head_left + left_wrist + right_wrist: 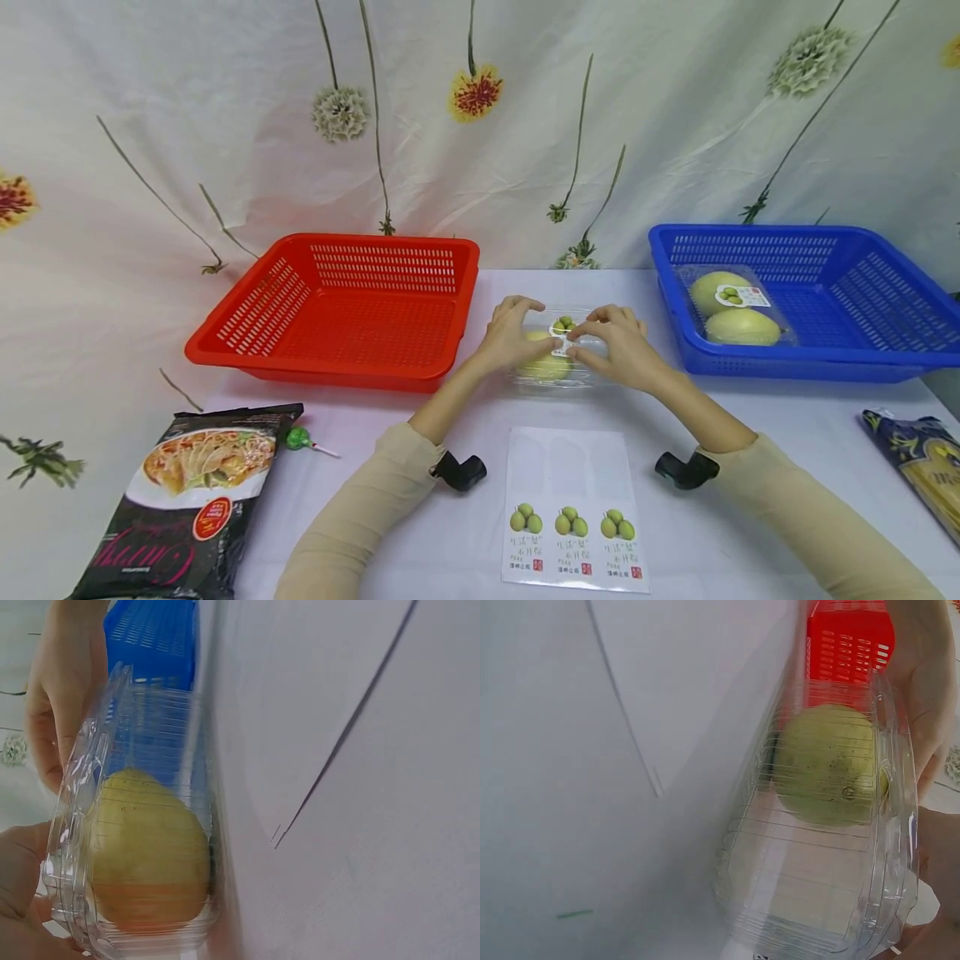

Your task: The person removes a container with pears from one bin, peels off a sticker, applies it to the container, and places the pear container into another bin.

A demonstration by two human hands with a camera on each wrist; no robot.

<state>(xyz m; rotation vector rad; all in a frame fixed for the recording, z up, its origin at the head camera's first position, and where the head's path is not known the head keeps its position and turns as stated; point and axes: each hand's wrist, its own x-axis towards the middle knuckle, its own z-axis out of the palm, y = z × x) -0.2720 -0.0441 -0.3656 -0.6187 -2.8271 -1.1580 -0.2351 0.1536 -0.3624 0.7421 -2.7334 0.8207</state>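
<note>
A clear plastic clamshell box [581, 373] lies on the white table between my hands, its lid down. A pale yellow-green fruit [150, 847], perhaps a melon, shows through its side. On the lid is a white label [561, 343] with green fruit printed on it. My left hand [510, 337] reaches over the left part of the lid, thumb at the label's left edge. From the right, my right hand [622, 346] has its thumb and forefinger spread at the label's right edge. Neither hand appears to grip the box. Whether the fingertips press the label cannot be made out.
A sheet of similar labels [566, 467] lies in front. The red basket [360, 379] stands left; the blue basket [825, 364], right, holds a boxed pair of fruits [742, 327]. Near left are a black food packet [187, 492] and green lollipop [297, 438]; another packet [918, 458] lies far right.
</note>
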